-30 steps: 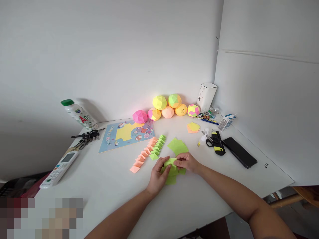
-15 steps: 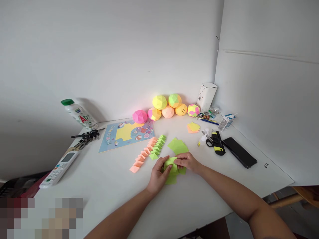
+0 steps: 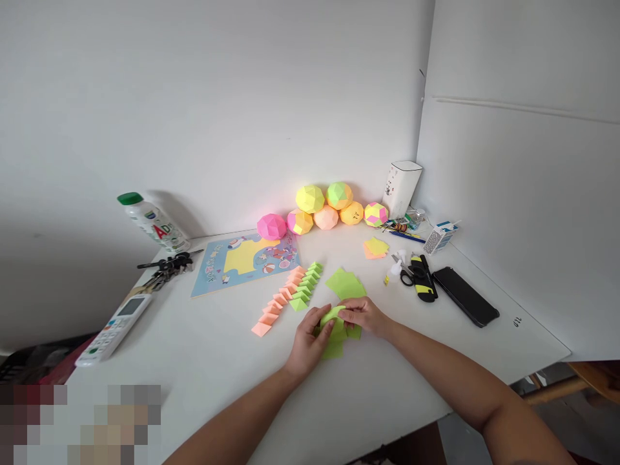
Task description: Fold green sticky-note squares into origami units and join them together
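Note:
Both my hands meet on a green folded paper piece [image 3: 335, 330] near the middle of the white table [image 3: 203, 361]. My left hand [image 3: 306, 345] grips it from the left with the thumb on top. My right hand [image 3: 364, 316] pinches its upper right part. Loose green paper squares [image 3: 345, 284] lie just behind the hands. Rows of folded orange units [image 3: 279, 299] and folded green units [image 3: 305, 288] stretch away to the left of them.
Several paper balls [image 3: 320, 208] sit by the back wall. A picture sheet [image 3: 247, 256], keys [image 3: 167, 266], a bottle [image 3: 152, 223] and a remote [image 3: 115, 328] are at the left. Scissors [image 3: 419, 278], a phone [image 3: 465, 296] and sticky notes [image 3: 375, 248] lie at the right.
The fingers of both hands shift slightly on the green paper piece. Nothing else on the table has moved.

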Demonstrator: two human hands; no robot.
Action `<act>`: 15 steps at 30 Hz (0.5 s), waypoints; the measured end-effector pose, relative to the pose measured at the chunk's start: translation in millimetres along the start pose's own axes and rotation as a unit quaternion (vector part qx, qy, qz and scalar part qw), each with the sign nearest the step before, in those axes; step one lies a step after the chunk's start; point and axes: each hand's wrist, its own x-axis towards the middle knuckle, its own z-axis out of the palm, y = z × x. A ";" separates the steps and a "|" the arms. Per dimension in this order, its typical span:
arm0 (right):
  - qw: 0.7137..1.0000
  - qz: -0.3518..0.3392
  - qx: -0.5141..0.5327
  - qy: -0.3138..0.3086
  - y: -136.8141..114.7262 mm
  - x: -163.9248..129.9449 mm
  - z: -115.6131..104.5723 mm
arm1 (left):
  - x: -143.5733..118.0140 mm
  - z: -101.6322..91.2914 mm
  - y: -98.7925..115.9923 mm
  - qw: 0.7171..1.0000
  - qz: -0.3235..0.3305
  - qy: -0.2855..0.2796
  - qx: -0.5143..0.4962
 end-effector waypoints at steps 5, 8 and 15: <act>1.000 -0.011 0.009 0.025 3.2 0.6 -0.2 | 1.1 0.3 1.0 0.999 -0.014 -0.013 0.027; 0.999 -0.013 0.021 0.037 5.6 1.5 -0.8 | 1.2 -0.2 2.5 0.999 -0.026 -0.041 0.020; 0.998 -0.006 0.037 0.045 7.0 2.5 -0.3 | 0.7 -1.2 8.9 0.996 -0.013 -0.063 0.067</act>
